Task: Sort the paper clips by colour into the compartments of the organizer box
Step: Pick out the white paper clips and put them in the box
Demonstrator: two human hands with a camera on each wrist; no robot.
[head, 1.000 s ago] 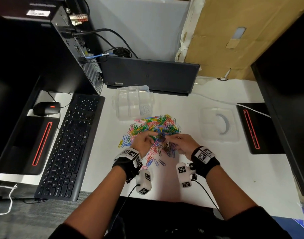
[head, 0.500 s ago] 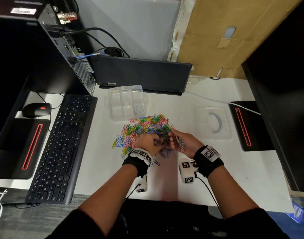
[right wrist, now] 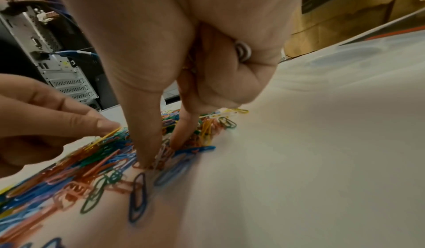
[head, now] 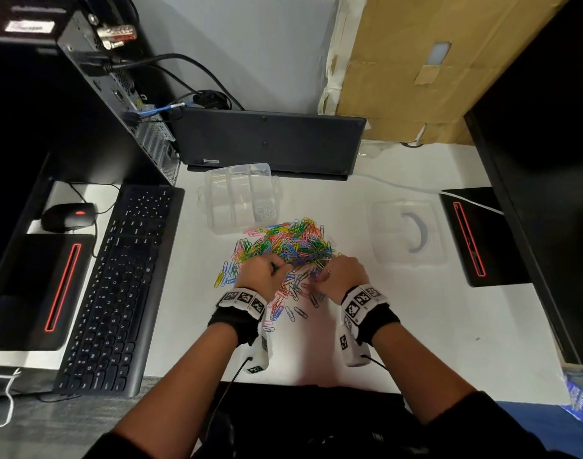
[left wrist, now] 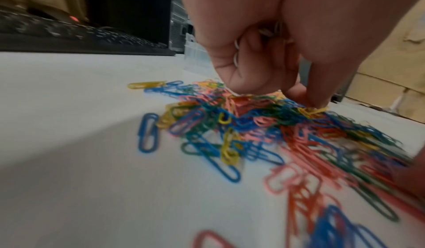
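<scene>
Both my hands have dropped back into the paper clips (head: 283, 250) mid-desk: left hand (head: 260, 276) pinches a yellow clip (right wrist: 108, 135), right hand (head: 343, 276) clutches silver clips (right wrist: 242, 51), so picking continues.

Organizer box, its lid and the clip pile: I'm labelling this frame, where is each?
organizer box (head: 217, 190), head view, on its far left wall.
lid (head: 379, 250), head view, on its near left corner.
paper clip pile (head: 293, 241), head view, on the middle of the heap.

Clips (head: 285, 250): glossy coloured coating. Box (head: 240, 197): clear smooth plastic. Desk (head: 416, 309): matt white. Cardboard (head: 416, 61): showing rough brown.
</scene>
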